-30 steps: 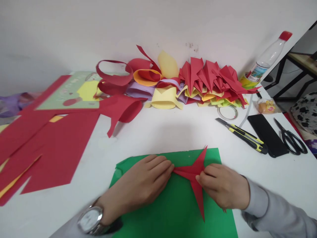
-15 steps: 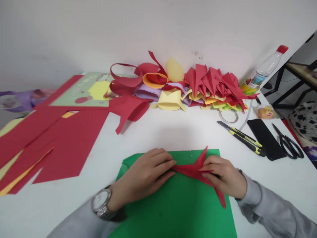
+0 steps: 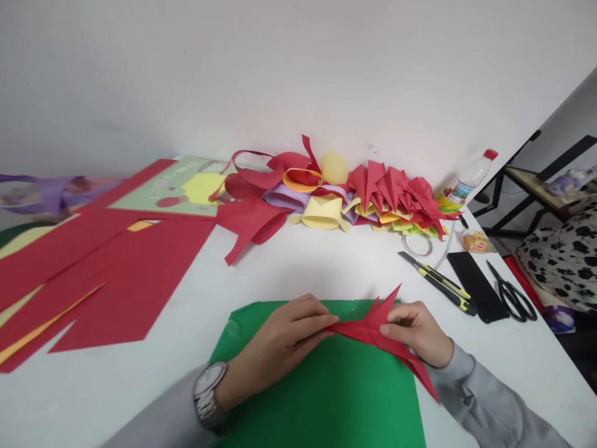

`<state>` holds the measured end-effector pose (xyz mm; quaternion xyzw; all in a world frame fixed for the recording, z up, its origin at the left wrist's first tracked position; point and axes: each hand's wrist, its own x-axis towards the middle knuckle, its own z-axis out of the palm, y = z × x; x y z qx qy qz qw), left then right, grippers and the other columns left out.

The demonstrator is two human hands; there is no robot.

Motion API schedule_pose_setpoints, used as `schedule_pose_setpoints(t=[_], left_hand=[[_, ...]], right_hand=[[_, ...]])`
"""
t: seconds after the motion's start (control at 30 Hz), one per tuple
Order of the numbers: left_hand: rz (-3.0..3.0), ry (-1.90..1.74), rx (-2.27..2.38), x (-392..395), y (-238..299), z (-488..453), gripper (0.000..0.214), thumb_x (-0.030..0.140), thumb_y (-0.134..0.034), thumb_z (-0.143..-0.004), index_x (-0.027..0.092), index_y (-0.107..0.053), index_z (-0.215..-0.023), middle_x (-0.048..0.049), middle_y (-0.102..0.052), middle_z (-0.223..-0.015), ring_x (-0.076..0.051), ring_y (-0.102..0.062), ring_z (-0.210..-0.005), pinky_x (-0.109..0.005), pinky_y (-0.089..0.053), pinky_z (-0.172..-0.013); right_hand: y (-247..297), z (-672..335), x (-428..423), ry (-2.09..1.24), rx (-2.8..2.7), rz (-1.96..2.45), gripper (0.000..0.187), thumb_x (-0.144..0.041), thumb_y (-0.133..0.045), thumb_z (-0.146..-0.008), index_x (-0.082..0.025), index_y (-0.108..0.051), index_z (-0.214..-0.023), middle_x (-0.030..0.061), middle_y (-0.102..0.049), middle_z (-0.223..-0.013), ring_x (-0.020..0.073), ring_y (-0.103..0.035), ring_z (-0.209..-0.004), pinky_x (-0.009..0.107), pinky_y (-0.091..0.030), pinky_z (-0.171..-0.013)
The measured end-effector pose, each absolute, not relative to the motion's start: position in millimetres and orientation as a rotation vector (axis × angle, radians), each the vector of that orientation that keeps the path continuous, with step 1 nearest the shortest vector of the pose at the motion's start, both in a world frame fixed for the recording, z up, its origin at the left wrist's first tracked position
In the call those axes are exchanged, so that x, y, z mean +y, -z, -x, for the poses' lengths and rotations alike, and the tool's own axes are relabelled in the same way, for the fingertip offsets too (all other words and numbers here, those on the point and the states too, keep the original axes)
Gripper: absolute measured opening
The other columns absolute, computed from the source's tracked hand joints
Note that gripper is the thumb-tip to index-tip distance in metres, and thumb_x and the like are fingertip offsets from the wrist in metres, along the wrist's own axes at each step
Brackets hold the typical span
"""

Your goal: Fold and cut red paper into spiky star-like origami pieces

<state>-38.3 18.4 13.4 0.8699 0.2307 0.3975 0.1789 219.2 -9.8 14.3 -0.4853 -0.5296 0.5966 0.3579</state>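
Note:
A folded red paper figure (image 3: pixel 366 331) with pointed ends is held between both hands, just above a green sheet (image 3: pixel 345 392). My left hand (image 3: pixel 291 336), with a watch (image 3: pixel 209 392) at the wrist, pinches its narrow left tip between thumb and fingers. On the other side my right hand (image 3: pixel 422 330) grips the wider part, thumb on top and fingers curled behind. One point of the paper sticks up beside the right hand, and a long point slants down toward the right sleeve.
Red paper sheets (image 3: pixel 153 274) lie at left. Folded paper pieces (image 3: pixel 392 193) line the wall, near a bottle (image 3: pixel 469 177). At right lie a tape roll (image 3: pixel 417 245), a utility knife (image 3: pixel 441 286), a black flat object (image 3: pixel 478 289) and scissors (image 3: pixel 513 295).
The view has tilted up and shifted right. My right thumb now lies over the red paper, and the fold beneath it looks flatter and more spread; my left hand keeps its pinch.

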Motion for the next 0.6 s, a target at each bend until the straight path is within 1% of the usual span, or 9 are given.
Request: schedule_pose_setpoints(t=[0.1, 0.2, 0.27, 0.37, 0.5, 0.6], left_hand=[[-2.535, -1.149, 0.655, 16.4, -13.9, 37.9, 0.025, 0.011, -0.048, -0.094, 0.023, -0.061, -0.112, -0.0049, -0.067, -0.092, -0.015, -0.062, -0.078, -0.026, -0.053, -0.065], [-2.639, -1.127, 0.635, 13.2, -15.4, 36.9, 0.025, 0.009, -0.044, -0.094, 0.022, -0.063, -0.103, -0.0057, -0.068, -0.096, -0.016, -0.063, -0.080, -0.028, -0.053, -0.067], [-2.716, -1.103, 0.625, 11.2, -17.0, 35.8, 0.023, 0.011, -0.043, -0.095, 0.022, -0.064, -0.098, -0.0049, -0.069, -0.096, -0.016, -0.063, -0.082, -0.028, -0.053, -0.070], [-2.804, -1.083, 0.628, 9.3, -18.6, 33.1, 0.023, 0.016, -0.041, -0.098, 0.021, -0.064, -0.097, -0.0039, -0.071, -0.095, -0.016, -0.063, -0.083, -0.029, -0.052, -0.074], [-2.899, -1.038, 0.574, 9.0, -16.8, 28.8, 0.028, 0.013, -0.037, -0.099, 0.018, -0.064, -0.092, -0.0043, -0.072, -0.094, -0.017, -0.062, -0.081, -0.031, -0.050, -0.073], [-2.959, -0.930, 0.569, 9.7, -14.2, 28.2, 0.032, 0.012, -0.034, -0.100, 0.017, -0.064, -0.087, -0.0041, -0.071, -0.092, -0.017, -0.061, -0.080, -0.031, -0.048, -0.071]], right_hand=[[-13.9, -216.0, -10.7, -1.560, -1.340, 1.253, 0.039, -0.048, -0.078, -0.067, -0.014, -0.061, -0.057, -0.0033, -0.048, -0.054, 0.0090, -0.041, -0.051, 0.025, -0.033, -0.051], [-12.2, -211.5, -12.4, -1.508, -1.370, 1.249, 0.038, -0.047, -0.077, -0.069, -0.015, -0.060, -0.058, -0.0033, -0.047, -0.055, 0.0094, -0.040, -0.052, 0.026, -0.033, -0.051], [-10.8, -209.3, -13.3, -1.455, -1.421, 1.244, 0.037, -0.047, -0.075, -0.070, -0.015, -0.059, -0.058, -0.0029, -0.047, -0.056, 0.0097, -0.040, -0.052, 0.026, -0.033, -0.051], [-10.1, -208.0, -14.4, -1.362, -1.523, 1.247, 0.034, -0.042, -0.071, -0.074, -0.016, -0.057, -0.058, -0.0031, -0.046, -0.056, 0.0098, -0.040, -0.051, 0.025, -0.033, -0.050], [-12.1, -207.1, -17.5, -1.120, -1.821, 1.228, 0.022, -0.026, -0.064, -0.078, -0.017, -0.057, -0.059, -0.0040, -0.047, -0.056, 0.0091, -0.042, -0.051, 0.022, -0.036, -0.049], [-12.5, -205.4, -21.4, -0.804, -2.120, 1.139, 0.010, -0.015, -0.056, -0.080, -0.017, -0.061, -0.071, -0.0024, -0.053, -0.060, 0.0103, -0.046, -0.053, 0.021, -0.039, -0.050]])
